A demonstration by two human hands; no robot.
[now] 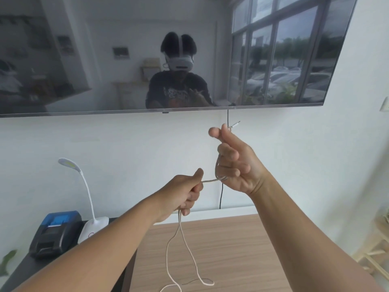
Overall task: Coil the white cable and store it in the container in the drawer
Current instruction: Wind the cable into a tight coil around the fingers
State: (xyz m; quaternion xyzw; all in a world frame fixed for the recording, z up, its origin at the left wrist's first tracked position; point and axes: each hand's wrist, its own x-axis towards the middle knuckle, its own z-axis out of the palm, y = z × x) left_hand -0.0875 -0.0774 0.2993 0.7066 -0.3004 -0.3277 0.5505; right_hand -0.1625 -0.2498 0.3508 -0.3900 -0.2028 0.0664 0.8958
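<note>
The white cable [183,239] is held up in front of me over a wooden cabinet top [231,249]. My right hand [233,163] is raised with fingers curled, and loops of the cable run round it. The cable's plug end [234,124] sticks out above the thumb. My left hand [187,191] grips the cable in a fist just left of and below the right hand. A short taut stretch joins the two hands. Below the left fist two strands hang down to the wooden top. No drawer or container is in view.
A large wall-mounted TV [147,55] hangs above, with a black cord [221,197] dropping from it behind my hands. At the left stand a white desk lamp [92,224] and a blue-and-black printer [56,232] on a dark surface. A light wooden rack [376,249] is at the right.
</note>
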